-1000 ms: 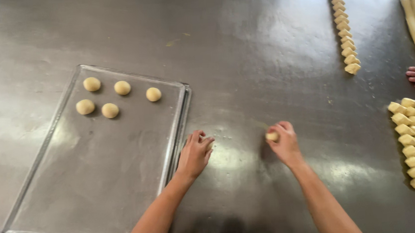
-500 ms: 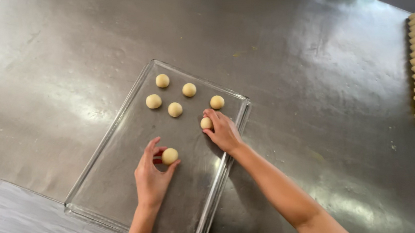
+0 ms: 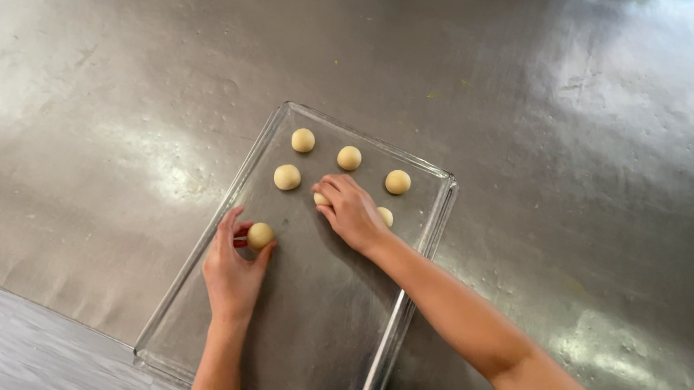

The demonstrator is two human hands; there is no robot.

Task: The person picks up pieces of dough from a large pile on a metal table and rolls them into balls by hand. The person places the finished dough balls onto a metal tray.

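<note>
On the tray: both hands are down among the dough balls, each working its own piece.
Left hand: the left hand [image 3: 232, 272] sits on the near-left part of the tray, fingers curled loosely around a dough ball at its fingertips [image 3: 260, 235], thumb on one side and fingers on the other, the ball resting on the metal.
Right hand: the right hand [image 3: 354, 212] reaches in from the right, palm down, fingers together over a small dough piece [image 3: 320, 199] that peeks out at the fingertips; how firmly it grips, I cannot tell.
Beside the right hand: another dough ball [image 3: 385, 216] shows just at the far edge of the palm, touching or nearly touching it.
Far end of the tray: four placed balls, one at the top [image 3: 303, 140], one next to it [image 3: 349, 158], one lower left [image 3: 286, 177], one to the right [image 3: 397, 182], all apart from each other.
Tray: a rectangular metal baking tray [image 3: 317, 338], set at an angle.
Surface: a scuffed steel surface [image 3: 564, 120] carries the tray; grey flooring [image 3: 22, 369] shows at lower left.
</note>
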